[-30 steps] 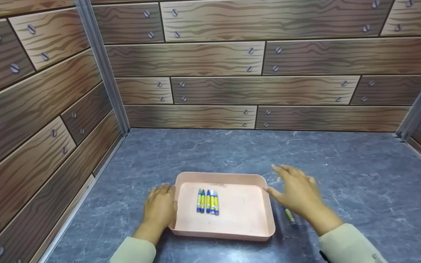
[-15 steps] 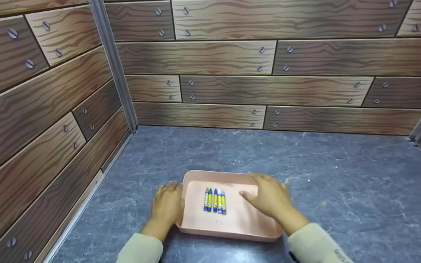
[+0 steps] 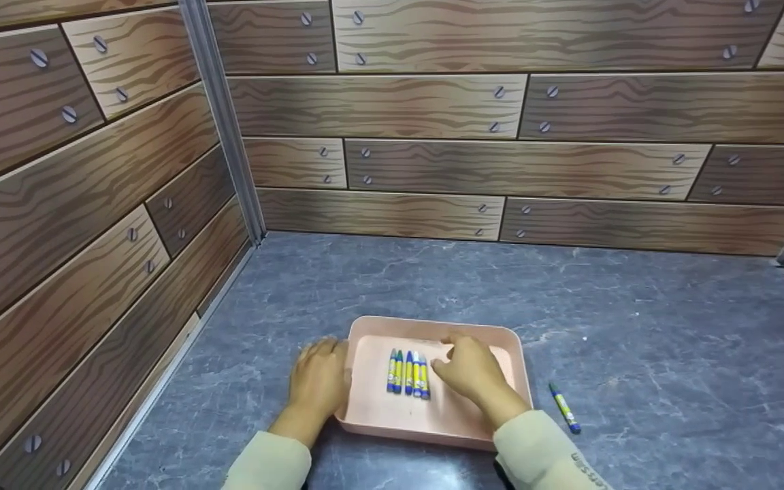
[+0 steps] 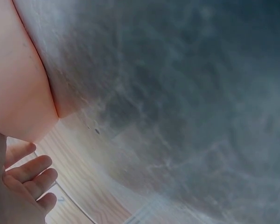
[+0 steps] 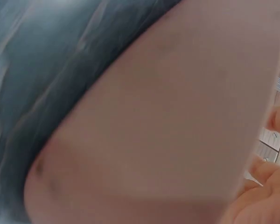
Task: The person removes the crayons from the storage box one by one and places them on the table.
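A shallow pink tray [image 3: 426, 432] lies on the dark marbled tabletop. Inside it, left of the middle, several crayons [image 3: 408, 374] with yellow and blue wrappers form a row side by side. My left hand [image 3: 320, 378] rests against the tray's left wall; its fingers [image 4: 33, 169] look loosely bent in the left wrist view. Over the right half of the tray is my right hand [image 3: 472, 371], thumb and forefinger apart, just right of the crayon row, with nothing seen between them. Another green-tipped crayon [image 3: 564, 408] lies on the tabletop outside the tray, to its right.
Wood-print panels [image 3: 426, 163] wall the tabletop [image 3: 392, 275] at the back and left. Grey metal posts [image 3: 222, 116] stand at the corners. Bare tabletop stretches behind and to the right of the tray.
My right hand has moved left from beside the tray to over its inside, and the lone crayon at right is now in full view. My left hand has stayed at the tray's left wall.
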The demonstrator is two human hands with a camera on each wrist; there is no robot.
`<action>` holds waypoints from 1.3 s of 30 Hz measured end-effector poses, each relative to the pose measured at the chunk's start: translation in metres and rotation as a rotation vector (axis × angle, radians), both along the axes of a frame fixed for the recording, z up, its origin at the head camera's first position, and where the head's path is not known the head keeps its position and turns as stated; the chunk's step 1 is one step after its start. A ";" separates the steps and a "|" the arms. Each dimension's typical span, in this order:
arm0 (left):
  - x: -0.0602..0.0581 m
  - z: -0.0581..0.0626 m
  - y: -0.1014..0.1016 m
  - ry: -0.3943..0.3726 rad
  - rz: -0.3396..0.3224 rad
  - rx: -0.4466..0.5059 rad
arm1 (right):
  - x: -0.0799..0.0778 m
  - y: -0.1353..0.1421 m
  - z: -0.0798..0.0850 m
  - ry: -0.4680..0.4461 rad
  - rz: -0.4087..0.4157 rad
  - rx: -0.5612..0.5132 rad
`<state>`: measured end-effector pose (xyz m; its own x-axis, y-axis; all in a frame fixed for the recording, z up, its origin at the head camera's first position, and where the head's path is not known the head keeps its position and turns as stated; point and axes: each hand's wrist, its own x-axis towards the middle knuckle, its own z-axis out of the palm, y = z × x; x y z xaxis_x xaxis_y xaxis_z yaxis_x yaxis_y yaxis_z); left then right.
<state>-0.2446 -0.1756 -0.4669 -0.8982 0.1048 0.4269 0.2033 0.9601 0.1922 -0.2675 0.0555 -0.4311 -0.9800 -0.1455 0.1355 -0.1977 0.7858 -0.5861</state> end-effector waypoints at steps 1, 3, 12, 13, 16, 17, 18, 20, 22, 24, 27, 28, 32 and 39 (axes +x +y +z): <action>0.000 0.000 0.000 0.002 0.000 0.002 | 0.000 -0.001 -0.001 -0.005 -0.003 -0.004; 0.000 0.000 0.000 0.006 0.001 0.001 | -0.001 -0.004 -0.004 -0.015 -0.007 -0.010; -0.001 0.001 0.000 0.001 0.007 -0.005 | -0.005 -0.015 -0.013 -0.091 -0.019 -0.013; -0.001 0.001 0.000 -0.001 0.009 -0.006 | -0.005 -0.016 -0.014 -0.095 -0.019 -0.010; -0.001 0.002 0.000 -0.004 0.010 -0.010 | -0.005 -0.018 -0.015 -0.108 -0.027 -0.001; -0.001 0.002 0.000 -0.005 0.010 -0.013 | -0.005 -0.019 -0.016 -0.110 -0.028 0.006; -0.001 0.002 0.000 -0.008 0.011 -0.014 | -0.005 -0.020 -0.016 -0.111 -0.029 0.016; -0.001 0.002 0.000 -0.015 0.011 -0.017 | -0.005 -0.021 -0.018 -0.113 -0.033 0.032; 0.000 0.002 0.000 -0.023 0.011 -0.017 | -0.004 -0.022 -0.018 -0.109 -0.030 0.048; 0.000 0.001 0.000 -0.021 0.010 -0.015 | -0.003 -0.022 -0.018 -0.107 -0.027 0.056; 0.000 0.001 0.000 -0.016 0.010 -0.006 | -0.003 -0.022 -0.017 -0.112 -0.016 0.067; 0.000 0.001 0.000 -0.010 0.010 -0.004 | -0.002 -0.021 -0.017 -0.114 -0.014 0.069; 0.000 0.001 0.000 0.007 0.010 -0.003 | -0.002 -0.019 -0.018 -0.099 0.007 0.071; 0.000 0.001 0.001 -0.001 0.010 -0.005 | -0.004 -0.006 -0.018 -0.095 0.030 -0.004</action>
<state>-0.2448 -0.1750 -0.4661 -0.8998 0.0974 0.4254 0.1930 0.9631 0.1878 -0.2718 0.0498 -0.4494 -0.9837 -0.1745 0.0432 -0.1646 0.7781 -0.6062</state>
